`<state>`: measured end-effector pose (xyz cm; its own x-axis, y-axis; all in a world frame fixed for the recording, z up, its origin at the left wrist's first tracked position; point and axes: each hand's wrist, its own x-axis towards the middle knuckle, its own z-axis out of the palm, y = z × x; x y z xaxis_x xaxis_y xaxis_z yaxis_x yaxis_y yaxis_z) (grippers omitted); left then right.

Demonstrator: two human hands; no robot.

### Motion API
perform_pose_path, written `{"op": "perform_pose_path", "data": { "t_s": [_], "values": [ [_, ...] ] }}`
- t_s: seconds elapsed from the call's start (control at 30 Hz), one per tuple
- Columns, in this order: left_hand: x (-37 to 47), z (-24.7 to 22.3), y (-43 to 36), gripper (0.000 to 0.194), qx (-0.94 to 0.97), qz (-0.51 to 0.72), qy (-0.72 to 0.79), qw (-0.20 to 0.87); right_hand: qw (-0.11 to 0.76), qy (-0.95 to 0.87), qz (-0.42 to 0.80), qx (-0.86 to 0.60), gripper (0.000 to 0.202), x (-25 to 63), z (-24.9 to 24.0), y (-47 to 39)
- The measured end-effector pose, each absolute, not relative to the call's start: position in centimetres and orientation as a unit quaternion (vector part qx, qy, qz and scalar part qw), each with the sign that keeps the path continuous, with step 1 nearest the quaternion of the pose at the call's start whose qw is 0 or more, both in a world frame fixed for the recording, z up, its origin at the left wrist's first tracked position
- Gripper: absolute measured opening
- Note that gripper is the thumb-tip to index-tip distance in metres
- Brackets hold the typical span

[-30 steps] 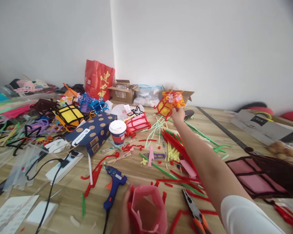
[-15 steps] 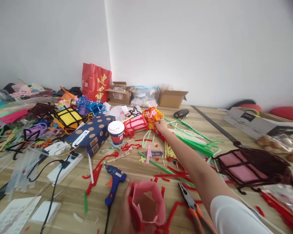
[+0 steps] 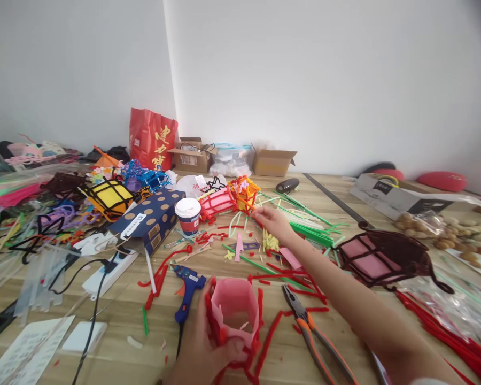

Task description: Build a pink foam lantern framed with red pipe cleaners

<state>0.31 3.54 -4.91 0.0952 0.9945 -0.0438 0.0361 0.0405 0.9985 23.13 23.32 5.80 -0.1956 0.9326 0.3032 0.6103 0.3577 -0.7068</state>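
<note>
Pink paper tube: An open-topped pink paper tube [image 3: 234,293] edged with red fuzzy stems [image 3: 260,305] stood at the lower centre of the frame, its mouth tipped towards the viewer.
Left hand: The person's left hand [image 3: 206,342] held the tube from the lower left, thumb pressed on its near wall and fingers curled around its left side.
Right hand: The right hand [image 3: 276,223] reached to the centre of the frame, its fingertips drawn together at the lower edge of an orange lantern [image 3: 244,190]; whether they pinched one of its strands, I could not tell.
Handling: The paper looked thin, so a light, steady left grip along the red edging would probably have spared its walls from creasing. On the right, a fingertip touch, with the forearm lifted over the scraps, seemed wisest.
Tools: A blue glue gun [image 3: 189,283] lay just left of the tube, best given room in case its nozzle was hot; orange-handled pliers [image 3: 304,321] lay to its right.
Around the reach: A pink-and-red lantern [image 3: 217,202] lay beside the orange one, a lidded cup [image 3: 188,218] to its left, green strips [image 3: 312,233] right of the hand.
Farther out: A brown-framed lantern [image 3: 371,254] sat right of centre; a red bag [image 3: 149,139] stood upper left.
</note>
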Motion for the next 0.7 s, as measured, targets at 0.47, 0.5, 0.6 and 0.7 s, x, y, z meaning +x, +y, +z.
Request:
{"op": "perform_pose_path", "data": {
  "t_s": [0.47, 0.5, 0.6, 0.7],
  "values": [
    [0.4, -1.6, 3.0, 0.097, 0.630, 0.349, 0.416, 0.556, 0.284, -0.864, 0.240, -0.340, 0.014, 20.4, 6.6, 2.4],
    [0.4, -1.4, 2.9, 0.096, 0.635, 0.342, 0.426, 0.546, 0.282, -0.866, 0.236, -0.340, 0.015, 20.4, 6.5, 2.5],
    [-0.1, 0.0, 3.0, 0.090, 0.668, 0.360, 0.467, 0.453, 0.287, -0.867, 0.220, -0.343, 0.017, 20.5, 6.5, 2.9],
    [-0.5, 2.8, 3.2, 0.073, 0.762, 0.363, 0.447, 0.296, 0.306, -0.861, 0.215, -0.345, 0.019, 20.5, 6.2, 3.3]
  ]
}}
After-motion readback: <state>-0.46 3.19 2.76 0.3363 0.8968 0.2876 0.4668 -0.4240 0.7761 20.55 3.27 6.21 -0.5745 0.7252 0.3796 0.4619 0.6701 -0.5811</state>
